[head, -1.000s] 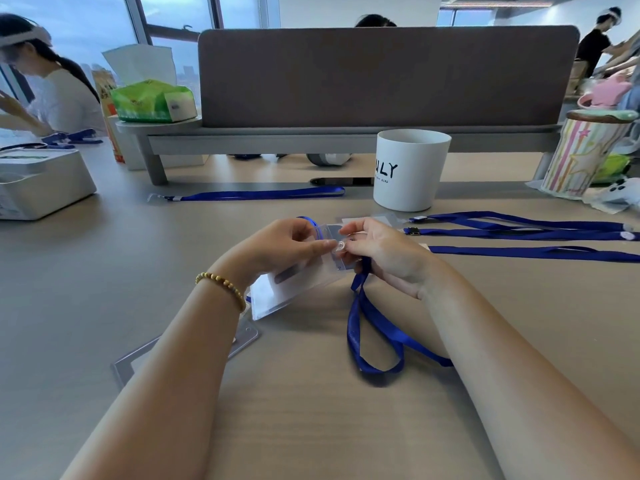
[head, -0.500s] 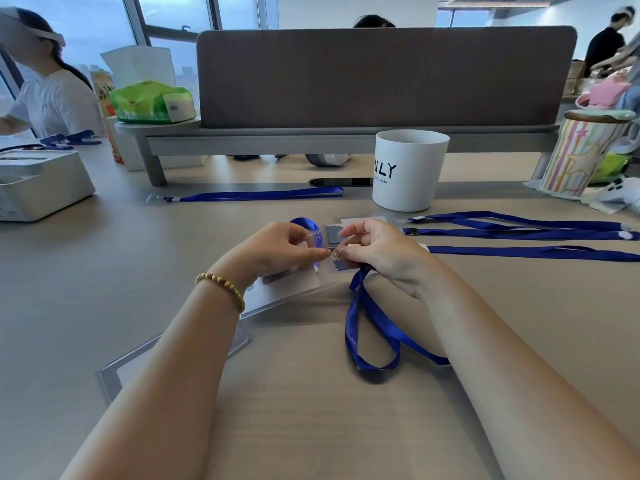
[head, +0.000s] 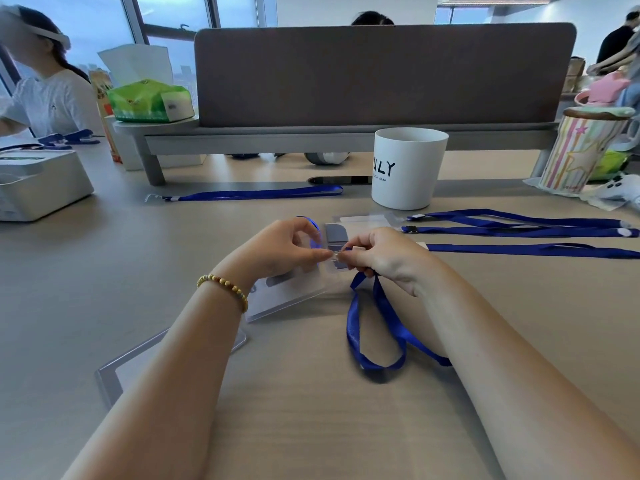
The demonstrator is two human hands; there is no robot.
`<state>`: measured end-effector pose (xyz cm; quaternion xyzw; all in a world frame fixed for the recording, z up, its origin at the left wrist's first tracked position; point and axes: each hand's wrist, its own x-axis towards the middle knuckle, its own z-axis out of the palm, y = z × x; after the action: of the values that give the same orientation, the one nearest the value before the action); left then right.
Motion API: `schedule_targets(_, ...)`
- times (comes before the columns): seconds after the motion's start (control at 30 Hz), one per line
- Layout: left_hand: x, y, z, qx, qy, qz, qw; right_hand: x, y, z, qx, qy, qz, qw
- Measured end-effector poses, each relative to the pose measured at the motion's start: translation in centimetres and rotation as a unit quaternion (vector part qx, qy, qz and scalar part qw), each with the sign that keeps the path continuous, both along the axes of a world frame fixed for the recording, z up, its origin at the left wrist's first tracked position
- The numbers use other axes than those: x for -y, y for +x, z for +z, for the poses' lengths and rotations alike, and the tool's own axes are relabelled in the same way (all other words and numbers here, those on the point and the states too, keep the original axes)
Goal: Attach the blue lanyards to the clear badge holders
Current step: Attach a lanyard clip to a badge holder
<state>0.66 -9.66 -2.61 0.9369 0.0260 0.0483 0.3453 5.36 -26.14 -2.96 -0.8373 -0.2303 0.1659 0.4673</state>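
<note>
My left hand [head: 284, 247] pinches the top edge of a clear badge holder [head: 287, 296], which slants down toward the table. My right hand [head: 384, 258] grips the clip end of a blue lanyard [head: 377, 334] right at the holder's top edge, fingertips of both hands touching. The lanyard's loop hangs down and lies on the table under my right wrist. The clip itself is hidden by my fingers. More clear badge holders [head: 360, 226] lie just behind my hands.
Several loose blue lanyards [head: 519, 230] lie at the right, another lanyard [head: 256, 194] with a holder at the back left. A white cup [head: 405, 168] stands behind my hands. A clear holder [head: 114, 372] lies under my left forearm. A white box [head: 38, 185] sits far left.
The badge holder has tipped lower toward the table. My hands stay together at its top edge, with only small finger movements.
</note>
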Motion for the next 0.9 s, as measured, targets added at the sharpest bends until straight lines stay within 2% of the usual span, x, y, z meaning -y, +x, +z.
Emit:
schedule_targets(0.3,0.39,-0.23,0.50,0.027,0.034,-0.037,0.998,0.01,-0.31,0.38,0.056,-0.028,0.011,0.998)
schedule_targets(0.53,0.15,-0.33,0.41,-0.034,0.052,-0.048,0.997,-0.22,-0.78,0.39,0.076,-0.046,0.028,0.996)
schedule_targets(0.9,0.70,-0.25,0.06,-0.037,0.070,-0.054,0.995,-0.30,-0.71,0.22,0.098,-0.087,0.051,0.990)
